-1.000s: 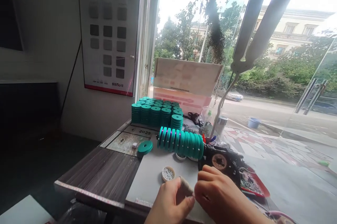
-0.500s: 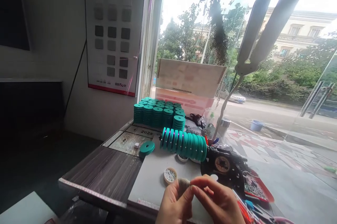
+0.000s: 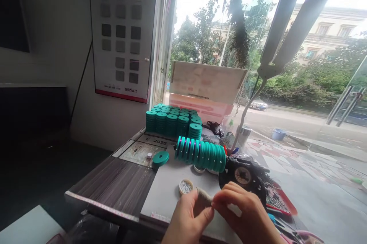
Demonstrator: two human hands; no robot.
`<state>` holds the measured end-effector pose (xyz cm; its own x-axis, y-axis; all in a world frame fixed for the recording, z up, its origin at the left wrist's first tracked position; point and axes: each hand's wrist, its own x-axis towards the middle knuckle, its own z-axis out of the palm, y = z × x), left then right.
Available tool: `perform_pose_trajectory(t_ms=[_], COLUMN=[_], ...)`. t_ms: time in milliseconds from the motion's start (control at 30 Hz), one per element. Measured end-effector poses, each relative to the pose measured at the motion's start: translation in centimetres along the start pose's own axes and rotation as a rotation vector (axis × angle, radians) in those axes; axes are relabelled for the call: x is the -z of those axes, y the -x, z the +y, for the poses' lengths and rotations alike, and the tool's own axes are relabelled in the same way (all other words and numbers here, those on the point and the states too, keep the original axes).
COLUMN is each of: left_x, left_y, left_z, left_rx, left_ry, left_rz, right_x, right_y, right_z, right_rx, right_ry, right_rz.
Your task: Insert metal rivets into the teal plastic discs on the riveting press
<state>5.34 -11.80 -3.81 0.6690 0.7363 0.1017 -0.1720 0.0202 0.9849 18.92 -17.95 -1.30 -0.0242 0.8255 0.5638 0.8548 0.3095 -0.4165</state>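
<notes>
My left hand is closed, thumb toward forefinger. A greyish-beige, cloth-like piece curves along its forefinger; whether it wraps the finger or is held, I cannot tell. The fingertips of my right hand pinch together at that piece's end, meeting the left fingertips. Anything small in this pinch is hidden. Just beyond the left hand stands a small round dish of tiny silvery-white pieces. Behind both hands, a row of green spools lies on its side on a holder, with white dots along the rims.
Stacked green spools fill the table's back left, and a loose green spool lies on the calendar sheet. At right are a red tray of small pieces and several tools. A lamp arm rises by the window.
My hands have drawn slightly apart, the right one shifting right. More of the beige piece shows between them. The view has tilted a little.
</notes>
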Motion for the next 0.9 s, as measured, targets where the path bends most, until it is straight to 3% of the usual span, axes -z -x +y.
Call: perform_pose_trajectory(t_ms=[133,300,433,533,600,667,767,900], left_x=[0.4,0.0,-0.2,-0.7,-1.3,-2.3,-4.0,-5.7], left_y=[-0.2,-0.9,-1.2,-1.7,-2.3,-3.2,-4.9,-6.6], left_z=[1.9,1.8,0.9,0.3,0.2,0.2,0.1,-0.4], left_rx=[0.033,0.009,-0.002,-0.03,-0.086,-0.141,-0.17,-0.197], left_ry=[-0.389,-0.493,-0.503,-0.418,-0.225,0.004,0.192,0.273], left_rz=[-0.099,-0.106,-0.048,0.019,0.04,0.086,0.247,0.394], right_x=[1.7,1.1,0.8,2.3,3.8,5.0,5.2,3.7], right_y=[-1.6,-2.3,-2.4,-3.2,-4.4,-5.7,-7.1,-7.5], right_z=[-0.8,-0.6,-0.6,-0.3,0.5,1.6,3.6,5.1], right_rx=[0.187,0.319,0.331,0.191,0.075,-0.001,-0.028,0.013], right_ry=[0.399,0.613,0.716,0.617,0.446,0.262,0.077,0.01], right_rz=[-0.288,-0.391,-0.453,-0.498,-0.441,-0.261,-0.05,-0.037])
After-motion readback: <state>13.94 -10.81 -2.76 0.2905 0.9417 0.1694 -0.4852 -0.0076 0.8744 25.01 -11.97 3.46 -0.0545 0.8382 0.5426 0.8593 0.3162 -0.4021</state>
